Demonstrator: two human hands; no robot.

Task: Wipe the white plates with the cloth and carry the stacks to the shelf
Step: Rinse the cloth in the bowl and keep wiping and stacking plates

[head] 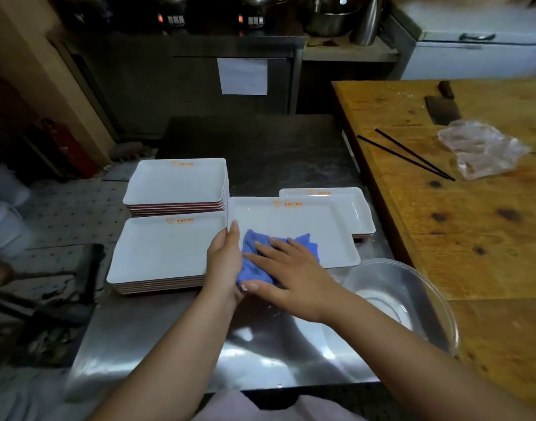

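Head view looks down on a white rectangular plate (294,229) with an orange logo near its far rim, lying toward the middle of a steel bench (175,338). A crumpled blue cloth (254,262) lies on the plate's near left corner. The right hand (291,275) presses flat on the cloth, fingers straight and spread, grasping nothing. The left hand (224,262) grips the plate's left edge, thumb up along the rim and fingers curled beneath.

Behind the plate's right side sits a short plate stack (356,212), partly covered by it. At the bench's left edge stand two taller stacks with pinkish undersides: the near stack (163,250), just beside the left hand, and the far stack (178,183) behind it.

A metal bowl (403,299) rests at the bench's near right corner. To the right, a wooden table (473,238) carries black chopsticks (406,154), a clear plastic bag (482,150) and a cleaver (443,106). Beyond the bench stands a dark steel cabinet with a paper sheet (242,75) stuck on it.
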